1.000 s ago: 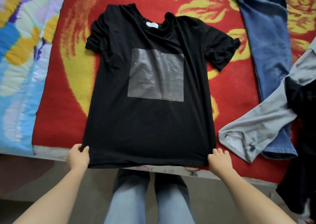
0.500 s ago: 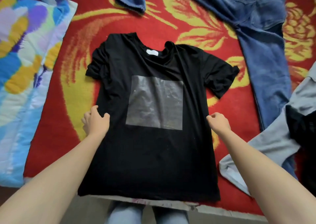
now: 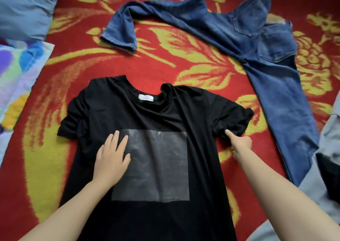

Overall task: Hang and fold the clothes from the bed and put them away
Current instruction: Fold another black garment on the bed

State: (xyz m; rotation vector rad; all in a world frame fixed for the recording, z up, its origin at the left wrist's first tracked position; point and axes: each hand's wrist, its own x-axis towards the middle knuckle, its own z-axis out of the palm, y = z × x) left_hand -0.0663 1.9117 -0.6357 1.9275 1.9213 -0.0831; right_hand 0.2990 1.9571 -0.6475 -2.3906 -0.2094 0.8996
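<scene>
Head view, single frame. A black T-shirt (image 3: 147, 115) lies front up on the red and yellow floral blanket (image 3: 165, 60) of the bed. Its collar points away from the person, and a white neck label (image 3: 145, 98) and a grey square print (image 3: 156, 163) are visible.

The left hand (image 3: 112, 158) lies flat on the chest of the shirt. Its fingers are straight and slightly spread, pressing the cloth at the near-left edge of the print. The right hand (image 3: 241, 143) is at the underarm of the sleeve on the person's right (image 3: 231, 115). The index finger is stretched out onto the sleeve fabric and the other fingers are curled. Whether those fingers pinch any cloth cannot be told.

Compared with one second ago, both hands have left the hem at the bed edge. They have travelled up the two sides of the shirt to chest level, passing the mid-body half a second ago. The shirt itself has kept its place and outline.

This suggests that pulling the hem straight is finished. The step in hand is probably smoothing the body and starting the first sideways fold at the right sleeve. The sleeve on the person's left (image 3: 73, 119) is still bunched and will probably need flattening.

Blue jeans (image 3: 257, 44) lie unfolded beyond and to the right of the shirt. A grey garment (image 3: 329, 130) lies at the right margin, so most of the task remains. A blue pillow (image 3: 24, 7) lies at the upper left.
</scene>
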